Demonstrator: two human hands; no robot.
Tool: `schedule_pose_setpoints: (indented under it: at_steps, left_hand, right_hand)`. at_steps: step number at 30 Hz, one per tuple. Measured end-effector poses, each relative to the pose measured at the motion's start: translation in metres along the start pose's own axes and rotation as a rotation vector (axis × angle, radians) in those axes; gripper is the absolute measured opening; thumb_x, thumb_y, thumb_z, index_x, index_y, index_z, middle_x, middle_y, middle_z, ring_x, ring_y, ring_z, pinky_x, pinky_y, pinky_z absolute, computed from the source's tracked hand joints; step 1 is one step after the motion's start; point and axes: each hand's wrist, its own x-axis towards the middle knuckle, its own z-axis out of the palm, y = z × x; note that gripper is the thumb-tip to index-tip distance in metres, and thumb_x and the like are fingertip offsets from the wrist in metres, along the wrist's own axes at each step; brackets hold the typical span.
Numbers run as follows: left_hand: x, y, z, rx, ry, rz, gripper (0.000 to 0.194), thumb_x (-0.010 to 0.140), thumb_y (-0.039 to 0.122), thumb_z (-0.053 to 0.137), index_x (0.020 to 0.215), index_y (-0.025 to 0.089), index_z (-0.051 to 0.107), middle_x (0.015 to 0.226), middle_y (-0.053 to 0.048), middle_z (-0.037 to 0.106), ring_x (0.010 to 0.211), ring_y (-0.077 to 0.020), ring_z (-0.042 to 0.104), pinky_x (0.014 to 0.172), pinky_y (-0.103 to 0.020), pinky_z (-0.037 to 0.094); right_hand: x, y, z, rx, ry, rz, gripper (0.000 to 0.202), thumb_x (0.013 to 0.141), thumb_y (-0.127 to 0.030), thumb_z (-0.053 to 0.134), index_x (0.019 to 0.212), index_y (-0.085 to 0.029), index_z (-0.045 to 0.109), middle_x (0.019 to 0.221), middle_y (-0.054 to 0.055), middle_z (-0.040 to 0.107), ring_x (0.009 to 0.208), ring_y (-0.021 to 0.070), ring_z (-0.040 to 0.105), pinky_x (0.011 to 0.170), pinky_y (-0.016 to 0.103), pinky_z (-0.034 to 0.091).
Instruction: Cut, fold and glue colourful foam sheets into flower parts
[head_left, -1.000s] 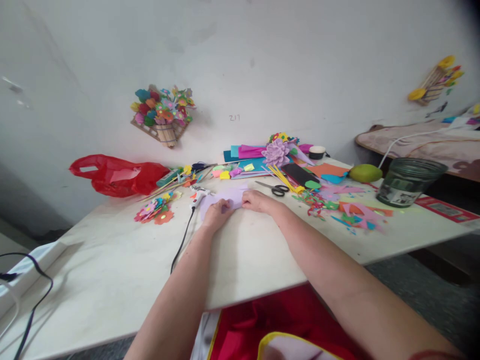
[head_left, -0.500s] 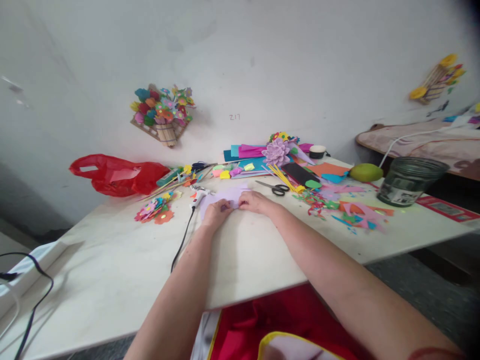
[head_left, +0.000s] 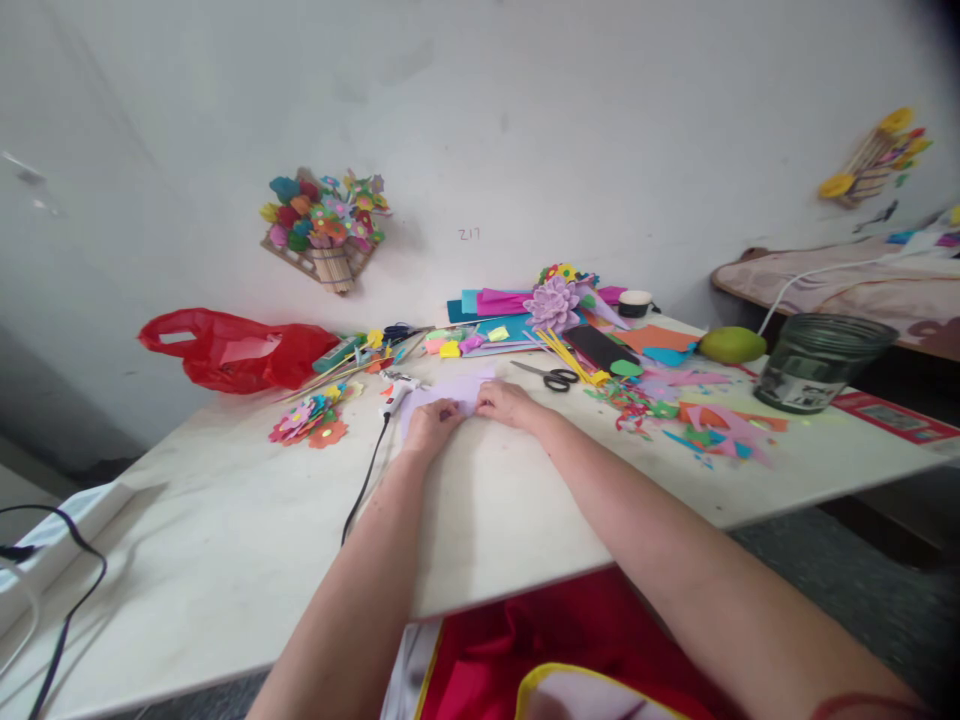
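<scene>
A light purple sheet (head_left: 459,387) lies on the table beneath and between my hands. My left hand (head_left: 435,424), fingers closed, pinches its near edge. Close beside it on the right, my right hand (head_left: 504,402) is closed on the same edge with fingertips together. A white glue gun (head_left: 396,396) with a black cord rests just left of the sheet. Black-handled scissors (head_left: 553,378) lie to the right of my right hand.
Behind are stacked coloured sheets (head_left: 499,302), a purple flower (head_left: 553,304) and a dark phone (head_left: 600,348). Cut flowers (head_left: 311,418) and a red bag (head_left: 225,350) lie left. Scraps (head_left: 720,435), a green fruit (head_left: 732,345) and a glass jar (head_left: 817,365) are right.
My right hand has shifted very slightly left, toward my left hand. Everything else looks the same.
</scene>
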Motion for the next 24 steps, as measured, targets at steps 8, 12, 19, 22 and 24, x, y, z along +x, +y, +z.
schedule_pose_setpoints:
  at_steps: [8,12,19,22,24]
  left_hand:
    - [-0.001,0.005,-0.003,0.019,0.002,-0.008,0.015,0.067,0.033,0.058,0.069,0.020,0.063,0.099,-0.003,0.066,0.091,-0.0173,0.060,0.083,-0.026,0.043]
    - [-0.002,0.008,-0.005,0.028,-0.001,-0.021,0.014,0.067,0.033,0.059,0.068,0.020,0.063,0.103,-0.003,0.065,0.091,-0.0172,0.059,0.081,-0.025,0.043]
    - [0.001,0.012,-0.007,0.148,-0.018,-0.012,0.016,0.069,0.034,0.057,0.066,0.020,0.063,0.103,-0.003,0.065,0.087,-0.0172,0.059,0.076,-0.025,0.043]
    - [0.001,0.013,-0.007,0.217,-0.018,-0.001,0.016,0.070,0.034,0.057,0.067,0.020,0.064,0.104,-0.002,0.064,0.090,-0.0174,0.057,0.079,-0.026,0.042]
    - [0.001,0.014,-0.007,0.253,-0.014,0.004,0.016,0.070,0.034,0.056,0.070,0.020,0.064,0.105,-0.002,0.064,0.096,-0.0177,0.055,0.083,-0.026,0.040]
  right_hand:
    - [0.002,0.003,0.005,0.063,0.009,0.085,0.013,0.075,-0.027,0.058,0.079,-0.017,0.065,0.088,0.004,0.062,0.085,0.0155,0.054,0.068,0.022,0.036]
    - [0.002,0.003,0.006,0.078,0.015,0.123,0.014,0.074,-0.029,0.058,0.078,-0.018,0.064,0.088,0.003,0.062,0.081,0.0138,0.054,0.065,0.021,0.036]
    - [0.002,0.000,0.002,0.101,-0.034,0.250,0.017,0.073,-0.034,0.058,0.075,-0.019,0.064,0.088,0.002,0.063,0.076,0.0122,0.055,0.058,0.020,0.034]
    - [0.003,-0.002,0.001,0.104,-0.059,0.293,0.017,0.073,-0.035,0.057,0.074,-0.019,0.064,0.089,0.001,0.064,0.077,0.0122,0.055,0.057,0.020,0.034]
    - [0.003,-0.005,0.000,0.097,-0.068,0.319,0.018,0.073,-0.036,0.057,0.074,-0.020,0.064,0.090,0.001,0.064,0.077,0.0125,0.055,0.056,0.020,0.033]
